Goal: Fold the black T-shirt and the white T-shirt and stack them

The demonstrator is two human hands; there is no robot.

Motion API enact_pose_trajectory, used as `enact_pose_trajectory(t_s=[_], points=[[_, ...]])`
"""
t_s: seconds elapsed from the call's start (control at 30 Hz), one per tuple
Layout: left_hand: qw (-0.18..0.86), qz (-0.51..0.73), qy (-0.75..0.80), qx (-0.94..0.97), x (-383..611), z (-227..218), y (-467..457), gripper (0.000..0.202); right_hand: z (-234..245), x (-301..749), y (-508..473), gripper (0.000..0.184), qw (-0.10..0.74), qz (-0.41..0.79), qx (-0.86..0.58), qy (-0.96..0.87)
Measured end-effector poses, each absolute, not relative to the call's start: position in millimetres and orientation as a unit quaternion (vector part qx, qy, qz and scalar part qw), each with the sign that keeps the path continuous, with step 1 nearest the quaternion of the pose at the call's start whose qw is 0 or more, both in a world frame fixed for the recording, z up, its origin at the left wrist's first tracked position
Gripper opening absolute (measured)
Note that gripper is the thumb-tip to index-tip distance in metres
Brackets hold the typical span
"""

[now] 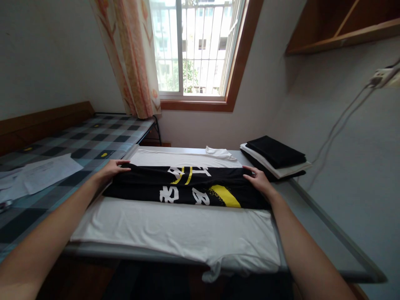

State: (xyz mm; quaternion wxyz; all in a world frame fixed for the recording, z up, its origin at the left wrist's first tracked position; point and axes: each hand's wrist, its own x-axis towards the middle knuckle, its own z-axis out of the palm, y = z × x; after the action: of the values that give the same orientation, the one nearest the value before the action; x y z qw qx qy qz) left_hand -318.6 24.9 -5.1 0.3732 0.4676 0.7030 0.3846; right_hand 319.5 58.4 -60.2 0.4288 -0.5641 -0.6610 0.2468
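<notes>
Far left, a wooden headboard borders a bed with a grey, black and blue checked cover; papers lie spread on it. Above the bed's far end hangs a floral curtain, beside a barred window in a brown wooden frame. Right of the bed, my left hand pinches the far edge of the black cloth near its left end, thumb and fingers closed on the fabric. The black cloth, bearing white characters and yellow marks, lies as a broad band from left to right across the middle of white fabric on the grey worktop; whether black and white belong to one garment I cannot tell. The white fabric shows beyond the band and on my side of it, where a bunched part hangs over the near edge. At the band's right end, my right hand likewise pinches its far edge between thumb and fingers. Just beyond that hand sits a stack of folded black and white cloths. Far right, a wooden shelf is fixed high on the wall, with a socket and trailing cables below it.
</notes>
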Motion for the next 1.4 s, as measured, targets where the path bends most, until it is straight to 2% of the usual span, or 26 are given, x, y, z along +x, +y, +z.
enact_pose_trajectory(t_s=[0.1,0.2,0.27,0.37,0.43,0.6,0.73,0.93,1.1,1.4], points=[[0.404,0.375,0.700,0.454,-327,-8,21,0.085,-63,322,60,0.043,0.420,0.223,-0.572,-0.668],[0.398,0.369,0.706,0.454,-329,-11,21,0.085,-62,321,60,0.041,0.403,0.202,-0.582,-0.677],[0.321,0.344,0.729,0.497,-324,-10,21,0.075,-59,318,57,0.042,0.385,0.187,-0.597,-0.678],[0.122,0.288,0.755,0.576,-311,-2,20,0.058,-48,316,49,0.044,0.379,0.157,-0.618,-0.670],[0.051,0.246,0.729,0.637,-300,4,15,0.052,-36,318,40,0.040,0.375,0.143,-0.617,-0.678],[0.167,0.111,0.573,0.795,-285,9,-11,0.039,-10,326,19,0.025,0.260,0.228,-0.548,-0.762],[0.139,0.087,0.574,0.803,-293,2,-22,0.036,-10,321,16,0.022,0.205,0.192,-0.568,-0.773],[0.064,0.065,0.611,0.786,-304,-1,-26,0.031,-15,307,17,0.019,0.193,0.118,-0.594,-0.772],[0.017,0.102,0.656,0.748,-309,-2,-30,0.025,-5,306,13,0.015,0.211,0.114,-0.586,-0.774],[0.036,0.047,0.637,0.768,-303,0,-35,0.020,-4,306,12,0.012,0.146,0.165,-0.602,-0.768]])
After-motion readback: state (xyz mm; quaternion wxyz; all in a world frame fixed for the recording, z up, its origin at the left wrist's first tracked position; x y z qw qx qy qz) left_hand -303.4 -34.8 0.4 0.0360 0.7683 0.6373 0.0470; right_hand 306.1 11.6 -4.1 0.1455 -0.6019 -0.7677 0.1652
